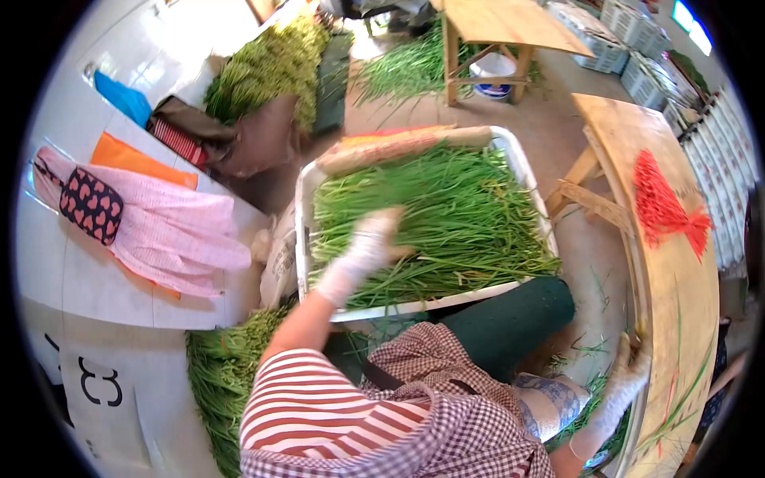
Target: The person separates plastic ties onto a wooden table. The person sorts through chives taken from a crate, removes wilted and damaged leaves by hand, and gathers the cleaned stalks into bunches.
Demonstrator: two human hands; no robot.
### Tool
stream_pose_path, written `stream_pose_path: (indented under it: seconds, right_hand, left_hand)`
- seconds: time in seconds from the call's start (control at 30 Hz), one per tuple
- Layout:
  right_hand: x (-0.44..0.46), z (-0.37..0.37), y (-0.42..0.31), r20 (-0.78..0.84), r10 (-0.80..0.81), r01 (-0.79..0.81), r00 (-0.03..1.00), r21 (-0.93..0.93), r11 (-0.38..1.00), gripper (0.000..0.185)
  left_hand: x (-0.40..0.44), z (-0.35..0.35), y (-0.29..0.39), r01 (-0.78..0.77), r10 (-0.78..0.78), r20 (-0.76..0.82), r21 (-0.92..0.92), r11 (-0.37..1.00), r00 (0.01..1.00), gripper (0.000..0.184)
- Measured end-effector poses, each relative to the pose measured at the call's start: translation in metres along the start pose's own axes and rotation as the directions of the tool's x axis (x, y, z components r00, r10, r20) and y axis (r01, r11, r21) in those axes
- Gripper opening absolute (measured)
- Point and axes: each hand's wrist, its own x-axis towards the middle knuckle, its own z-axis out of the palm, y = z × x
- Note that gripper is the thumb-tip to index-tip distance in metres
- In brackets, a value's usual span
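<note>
My left hand (374, 235), in a white glove with tan fingers, is over the left part of a heap of long green stalks (454, 215), which look like garlic scapes. It is smeared by motion, so its fingers and anything in them cannot be made out. The stalks fill a white plastic tub (301, 239), its far rim covered by rolled brown material (406, 150). My right hand (628, 373), also gloved, is low on the right against the edge of the wooden table (677, 334). Its fingers look apart, with nothing visible held.
Red ties (665, 199) lie on the wooden table. Bundled stalks (231, 382) are piled at left, with another pile (271, 68) behind. A dark green roll (510, 327) is before my body. A white bucket (492, 76) stands under the far table (510, 24); crates (644, 80) are stacked back right.
</note>
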Motion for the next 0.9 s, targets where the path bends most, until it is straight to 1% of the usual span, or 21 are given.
stream_pose_path:
  seconds: [0.03,0.07,0.1,0.13,0.2,0.23,0.3,0.33,0.43,0.47,0.5,0.53,0.57,0.6,0.63,0.7,0.77,0.8,0.83,0.87,0.9]
  right_hand:
    - [0.004,0.022,-0.04,0.077,-0.004,-0.004,0.997,0.113,0.994,0.047]
    - [0.008,0.042,-0.055,0.165,-0.025,0.005,0.986,0.116,0.993,0.047]
    - [0.009,0.061,-0.078,0.246,-0.003,-0.035,0.969,0.148,0.988,0.046]
    - [0.008,0.081,-0.098,0.323,0.021,-0.082,0.946,0.178,0.981,0.045]
    - [0.013,0.12,-0.118,0.464,-0.229,0.183,0.856,0.143,0.973,0.044]
    - [0.008,0.139,-0.132,0.497,-0.284,0.212,0.82,0.198,0.957,0.044]
    - [0.002,0.169,-0.154,0.569,-0.423,0.319,0.705,0.278,0.906,0.046]
    - [-0.002,0.18,-0.165,0.597,-0.467,0.367,0.653,0.29,0.884,0.046]
    - [-0.017,0.209,-0.181,0.58,-0.637,0.567,0.507,0.332,0.754,0.048]
    - [-0.02,0.214,-0.192,0.568,-0.675,0.605,0.471,0.349,0.716,0.05]
    - [-0.021,0.219,-0.204,0.571,-0.708,0.639,0.415,0.371,0.674,0.053]
    - [-0.023,0.226,-0.215,0.546,-0.758,0.692,0.357,0.391,0.607,0.064]
    - [-0.032,0.239,-0.243,0.506,-0.818,0.694,0.274,0.485,0.533,0.076]
    - [-0.041,0.253,-0.257,0.474,-0.85,0.687,0.228,0.54,0.486,0.088]
    - [-0.051,0.265,-0.273,0.497,-0.844,0.641,0.204,0.584,0.498,0.1]
    - [-0.066,0.292,-0.295,0.524,-0.844,0.754,0.11,0.51,0.415,0.12]
    - [-0.081,0.333,-0.289,0.51,-0.86,0.754,0.013,0.56,0.343,0.112]
    - [-0.069,0.338,-0.297,0.705,-0.709,0.608,-0.02,0.571,0.551,0.104]
    - [-0.057,0.341,-0.303,0.847,-0.522,0.451,-0.1,0.506,0.735,0.096]
    - [-0.058,0.35,-0.287,0.815,-0.57,0.338,0.104,0.51,0.791,0.083]
    - [-0.058,0.361,-0.274,0.766,-0.61,0.248,0.205,0.562,0.789,0.079]
  left_hand:
    - [-0.027,-0.005,-0.068,0.006,-0.008,-0.032,-0.054,0.999,0.999,0.09]
    - [-0.054,-0.036,-0.088,0.184,-0.195,0.167,0.083,0.979,0.966,0.096]
    - [-0.072,-0.058,-0.095,0.313,-0.383,0.333,0.245,0.918,0.862,0.102]
    - [-0.084,-0.055,-0.103,0.281,-0.414,0.379,0.359,0.89,0.828,0.107]
    - [-0.117,-0.038,-0.113,0.184,-0.48,0.452,0.555,0.811,0.752,0.117]
    - [-0.127,-0.023,-0.117,0.131,-0.495,0.47,0.615,0.777,0.731,0.122]
    - [-0.145,0.013,-0.122,0.199,-0.561,0.405,0.655,0.729,0.722,0.117]
    - [-0.155,0.031,-0.131,0.245,-0.557,0.316,0.658,0.712,0.768,0.094]
    - [-0.141,0.01,-0.121,0.343,-0.597,0.338,0.576,0.743,0.727,0.066]
    - [-0.14,0.006,-0.124,0.321,-0.545,0.248,0.592,0.74,0.801,0.066]
    - [-0.139,-0.008,-0.116,0.346,-0.451,0.094,0.509,0.788,0.887,0.054]
    - [-0.133,-0.02,-0.112,0.396,-0.446,0.06,0.366,0.842,0.893,0.051]
    - [-0.125,-0.034,-0.107,0.433,-0.447,0.022,0.211,0.876,0.894,0.05]
    - [-0.115,-0.052,-0.087,0.404,-0.418,0.018,0.225,0.887,0.908,0.051]
    - [-0.112,-0.053,-0.084,0.345,-0.346,-0.029,0.202,0.917,0.938,0.049]
    - [-0.104,-0.054,-0.079,0.208,-0.187,-0.131,0.169,0.963,0.973,0.044]
    - [-0.093,-0.073,-0.052,0.168,-0.149,-0.161,0.107,0.98,0.976,0.051]
    - [-0.092,-0.076,-0.047,0.154,-0.133,-0.19,0.095,0.984,0.973,0.054]
    - [-0.092,-0.076,-0.046,0.14,-0.118,-0.222,0.084,0.987,0.968,0.057]
    - [-0.102,-0.064,-0.067,0.157,-0.187,-0.244,-0.135,0.978,0.952,0.087]
    - [-0.111,-0.047,-0.083,0.168,-0.273,-0.284,-0.346,0.923,0.919,0.096]
